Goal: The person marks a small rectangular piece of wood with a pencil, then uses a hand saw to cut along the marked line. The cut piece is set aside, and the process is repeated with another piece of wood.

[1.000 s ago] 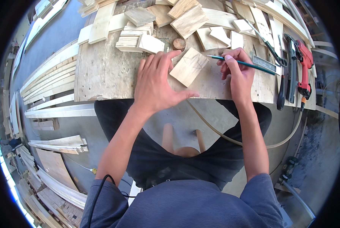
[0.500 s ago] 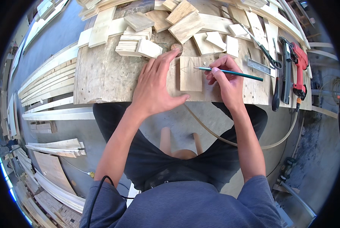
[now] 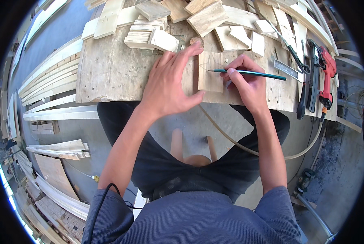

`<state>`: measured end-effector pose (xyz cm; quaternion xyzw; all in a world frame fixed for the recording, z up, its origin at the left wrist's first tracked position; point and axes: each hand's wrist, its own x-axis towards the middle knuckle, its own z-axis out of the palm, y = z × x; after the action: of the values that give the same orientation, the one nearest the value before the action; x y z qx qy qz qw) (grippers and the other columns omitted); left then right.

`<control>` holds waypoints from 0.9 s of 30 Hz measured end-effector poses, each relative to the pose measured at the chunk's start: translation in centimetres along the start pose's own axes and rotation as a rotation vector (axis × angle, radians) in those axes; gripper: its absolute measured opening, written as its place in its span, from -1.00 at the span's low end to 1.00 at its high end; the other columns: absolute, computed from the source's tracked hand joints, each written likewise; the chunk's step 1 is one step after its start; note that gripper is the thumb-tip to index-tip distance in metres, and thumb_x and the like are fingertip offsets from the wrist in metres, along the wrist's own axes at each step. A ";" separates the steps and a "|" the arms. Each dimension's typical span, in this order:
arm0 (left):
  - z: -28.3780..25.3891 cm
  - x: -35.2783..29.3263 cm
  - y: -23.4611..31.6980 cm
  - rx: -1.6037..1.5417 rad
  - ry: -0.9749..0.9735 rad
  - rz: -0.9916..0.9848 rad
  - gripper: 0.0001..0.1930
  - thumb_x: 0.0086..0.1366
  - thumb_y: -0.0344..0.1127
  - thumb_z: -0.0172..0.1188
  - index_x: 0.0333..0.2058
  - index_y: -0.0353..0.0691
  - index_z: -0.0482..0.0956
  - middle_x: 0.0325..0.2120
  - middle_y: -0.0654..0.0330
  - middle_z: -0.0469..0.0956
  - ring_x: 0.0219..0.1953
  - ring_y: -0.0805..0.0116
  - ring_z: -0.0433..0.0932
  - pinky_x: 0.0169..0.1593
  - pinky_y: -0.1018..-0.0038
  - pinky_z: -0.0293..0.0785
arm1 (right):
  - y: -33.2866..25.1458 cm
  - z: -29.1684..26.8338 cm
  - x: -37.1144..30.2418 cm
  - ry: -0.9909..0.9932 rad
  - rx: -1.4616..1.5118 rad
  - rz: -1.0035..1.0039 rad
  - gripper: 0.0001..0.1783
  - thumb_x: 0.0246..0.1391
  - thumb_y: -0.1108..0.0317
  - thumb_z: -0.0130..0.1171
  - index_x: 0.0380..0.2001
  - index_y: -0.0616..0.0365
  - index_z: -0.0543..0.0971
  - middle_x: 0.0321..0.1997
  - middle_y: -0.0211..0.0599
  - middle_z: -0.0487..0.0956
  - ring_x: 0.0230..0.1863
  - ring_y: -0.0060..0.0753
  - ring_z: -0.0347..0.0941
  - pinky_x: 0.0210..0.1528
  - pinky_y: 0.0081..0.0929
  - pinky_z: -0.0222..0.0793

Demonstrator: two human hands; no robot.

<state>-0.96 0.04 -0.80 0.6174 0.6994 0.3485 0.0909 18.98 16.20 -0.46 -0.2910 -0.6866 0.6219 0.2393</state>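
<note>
The left hand (image 3: 165, 83) lies spread flat on the workbench (image 3: 109, 73), fingers wide, with the index fingertip above and the thumb below the left edge of a small wooden block (image 3: 210, 72). That pinch from the side pins the block so it cannot slide while it is marked. The right hand (image 3: 247, 83) has its fingers closed narrowly around a green pencil (image 3: 247, 73), the tip touching the block's face just right of the left fingertips, the shaft pointing away to the right. Beyond the fingers, at the far side of the bench, lie loose wood offcuts (image 3: 206, 18). Right of the pencil hand rest a metal ruler (image 3: 285, 69) and a red power tool (image 3: 327, 73), within reach.
</note>
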 end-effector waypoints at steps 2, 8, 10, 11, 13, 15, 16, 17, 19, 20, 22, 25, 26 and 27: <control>0.1 0.0 0.0 -0.003 0.002 -0.008 0.19 0.06 -0.22 0.62 0.67 -0.11 0.22 0.44 0.30 0.62 0.15 0.05 0.56 0.31 0.18 0.59 | -0.3 0.2 0.1 0.005 0.002 0.009 -0.87 0.37 0.40 0.31 -0.24 0.24 0.65 -0.32 -0.34 0.76 -0.33 -0.67 0.59 -0.26 -0.62 0.48; 0.2 -0.1 -0.1 -0.013 0.004 -0.025 0.16 0.06 -0.22 0.63 0.65 -0.10 0.27 0.43 0.32 0.64 0.14 0.06 0.56 0.31 0.19 0.60 | 0.5 -0.8 0.3 -0.064 0.007 -0.031 -0.91 0.25 0.45 0.28 -0.34 0.24 0.62 -0.36 -0.35 0.72 -0.33 -0.62 0.60 -0.25 -0.55 0.49; 0.2 0.0 0.0 -0.012 0.003 -0.026 0.16 0.06 -0.22 0.63 0.65 -0.10 0.27 0.43 0.33 0.64 0.14 0.07 0.56 0.31 0.19 0.60 | 0.6 -1.2 0.2 -0.094 0.051 -0.033 -0.92 0.21 0.46 0.27 -0.36 0.23 0.62 -0.37 -0.35 0.72 -0.33 -0.60 0.61 -0.24 -0.54 0.49; 0.2 0.0 0.0 -0.009 0.003 -0.025 0.15 0.06 -0.22 0.63 0.65 -0.10 0.28 0.43 0.33 0.64 0.14 0.07 0.56 0.31 0.19 0.60 | 0.6 -1.1 0.2 -0.068 0.051 -0.034 -0.91 0.25 0.44 0.28 -0.34 0.23 0.63 -0.36 -0.34 0.73 -0.30 -0.60 0.62 -0.23 -0.54 0.49; 0.2 0.0 0.0 -0.011 0.005 -0.019 0.15 0.06 -0.22 0.63 0.64 -0.10 0.28 0.43 0.34 0.64 0.13 0.08 0.56 0.30 0.20 0.60 | -0.4 -0.1 0.1 -0.009 0.050 -0.002 -0.90 0.27 0.42 0.29 -0.33 0.22 0.64 -0.35 -0.34 0.73 -0.29 -0.61 0.63 -0.22 -0.54 0.50; 0.2 0.0 0.0 -0.024 0.010 -0.011 0.14 0.06 -0.22 0.63 0.64 -0.10 0.28 0.42 0.35 0.64 0.13 0.09 0.56 0.30 0.21 0.60 | -0.7 0.0 0.2 -0.009 0.033 0.020 -0.90 0.29 0.40 0.31 -0.30 0.21 0.65 -0.31 -0.36 0.75 -0.25 -0.62 0.66 -0.20 -0.52 0.53; 0.2 0.0 0.0 -0.026 0.009 -0.015 0.14 0.06 -0.22 0.63 0.64 -0.10 0.28 0.43 0.35 0.64 0.12 0.09 0.56 0.29 0.21 0.60 | -0.6 0.0 0.2 -0.009 0.013 0.019 -0.90 0.29 0.40 0.31 -0.30 0.21 0.65 -0.32 -0.37 0.75 -0.26 -0.62 0.66 -0.20 -0.52 0.52; 0.2 0.0 0.1 -0.028 0.008 -0.019 0.14 0.06 -0.22 0.63 0.64 -0.11 0.28 0.43 0.35 0.64 0.12 0.09 0.55 0.29 0.21 0.59 | -0.5 0.0 0.2 -0.008 -0.008 0.017 -0.90 0.28 0.40 0.31 -0.31 0.20 0.65 -0.32 -0.38 0.74 -0.26 -0.62 0.66 -0.20 -0.52 0.52; 0.2 0.0 0.1 -0.023 0.005 -0.020 0.14 0.06 -0.23 0.63 0.63 -0.11 0.28 0.43 0.35 0.64 0.11 0.09 0.55 0.28 0.21 0.59 | 0.2 -0.1 0.3 -0.023 -0.019 -0.057 -0.88 0.28 0.39 0.31 -0.33 0.21 0.64 -0.37 -0.42 0.72 -0.27 -0.62 0.65 -0.19 -0.55 0.51; 0.2 0.1 0.2 -0.016 0.004 -0.016 0.14 0.06 -0.23 0.63 0.63 -0.12 0.28 0.43 0.34 0.64 0.10 0.10 0.55 0.28 0.21 0.59 | 0.4 -0.6 0.4 -0.067 -0.034 -0.046 -0.88 0.28 0.39 0.30 -0.33 0.21 0.64 -0.37 -0.42 0.71 -0.27 -0.62 0.66 -0.17 -0.55 0.51; 0.2 0.2 0.1 -0.008 0.003 -0.011 0.14 0.06 -0.24 0.63 0.63 -0.13 0.28 0.43 0.33 0.65 0.10 0.10 0.55 0.28 0.21 0.59 | 0.6 -1.6 0.4 -0.156 -0.064 -0.024 -0.87 0.29 0.39 0.30 -0.34 0.21 0.64 -0.37 -0.43 0.71 -0.26 -0.61 0.67 -0.14 -0.56 0.52; 0.2 0.1 0.1 -0.012 -0.011 -0.031 0.13 0.07 -0.19 0.62 0.63 -0.07 0.28 0.43 0.35 0.64 0.13 0.10 0.56 0.34 0.18 0.56 | 0.2 -0.6 0.3 -0.055 0.016 -0.042 -0.89 0.26 0.46 0.27 -0.38 0.21 0.61 -0.35 -0.40 0.72 -0.28 -0.62 0.65 -0.12 -0.54 0.53; 0.2 0.1 0.1 -0.017 -0.024 -0.053 0.13 0.09 -0.15 0.62 0.64 -0.01 0.27 0.44 0.39 0.63 0.16 0.11 0.58 0.41 0.15 0.53 | 0.1 0.0 0.3 -0.006 0.054 -0.054 -0.89 0.26 0.47 0.26 -0.39 0.21 0.61 -0.36 -0.40 0.72 -0.29 -0.62 0.64 -0.13 -0.53 0.52; 0.2 0.1 0.2 -0.022 -0.037 -0.075 0.12 0.10 -0.10 0.61 0.64 0.06 0.27 0.45 0.43 0.61 0.19 0.12 0.59 0.47 0.13 0.51 | 0.0 0.2 0.2 0.005 0.047 -0.054 -0.89 0.26 0.47 0.26 -0.39 0.21 0.61 -0.35 -0.40 0.72 -0.28 -0.62 0.64 -0.12 -0.53 0.52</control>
<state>-0.76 0.24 -0.81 0.5961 0.7162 0.3414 0.1235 18.69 16.24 -0.53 -0.2683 -0.6788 0.6304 0.2643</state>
